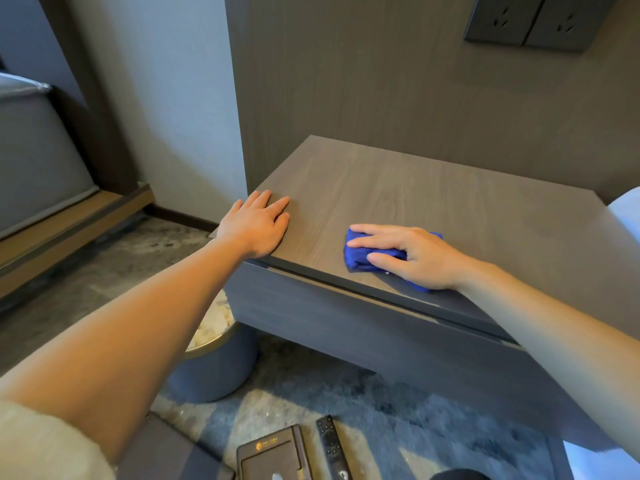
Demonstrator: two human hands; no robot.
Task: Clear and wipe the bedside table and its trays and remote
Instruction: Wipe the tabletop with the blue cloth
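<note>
The grey-brown wooden bedside table (433, 202) fills the middle of the view, its top bare. My left hand (258, 223) lies flat and open on the table's front left corner. My right hand (412, 254) presses a folded blue cloth (360, 258) onto the top near the front edge, fingers spread over it. On the carpet below, a dark tray (273, 455) lies at the bottom edge of the view. A black remote (332, 445) lies just right of it.
A round blue bin (221, 362) with a gold rim and crumpled paper inside stands under the table's left corner. Wall sockets (530, 22) are at the upper right. A grey bed frame (41, 168) is at the left. White bedding (627, 209) shows at the right edge.
</note>
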